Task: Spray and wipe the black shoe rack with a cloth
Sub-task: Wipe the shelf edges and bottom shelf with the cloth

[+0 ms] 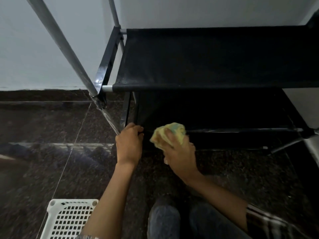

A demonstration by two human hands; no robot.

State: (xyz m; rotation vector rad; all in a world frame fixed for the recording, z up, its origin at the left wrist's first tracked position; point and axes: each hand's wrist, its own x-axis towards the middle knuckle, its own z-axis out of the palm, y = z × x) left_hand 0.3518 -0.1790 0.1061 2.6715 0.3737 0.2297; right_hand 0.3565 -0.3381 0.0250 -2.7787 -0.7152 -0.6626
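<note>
A dark speckled stone floor (51, 128), glossy and crossed by thin tile seams, meets a pale grey wall (34, 49). Against that wall stands the black shoe rack (207, 57), its fabric shelves stretched between grey metal tubes. The left hand (129, 145) curls around the front corner of the lower shelf. The right hand (179, 152) grips a bunched yellow cloth (168, 133) at that shelf's front edge. A white perforated plastic basket (69, 219) sits on the floor at lower left, its contents out of sight.

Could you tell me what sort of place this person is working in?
Probably a home, perhaps an entryway or utility corner: a black fabric-shelved shoe rack stands against a plain wall on polished dark stone floor, with a white plastic basket nearby.
</note>
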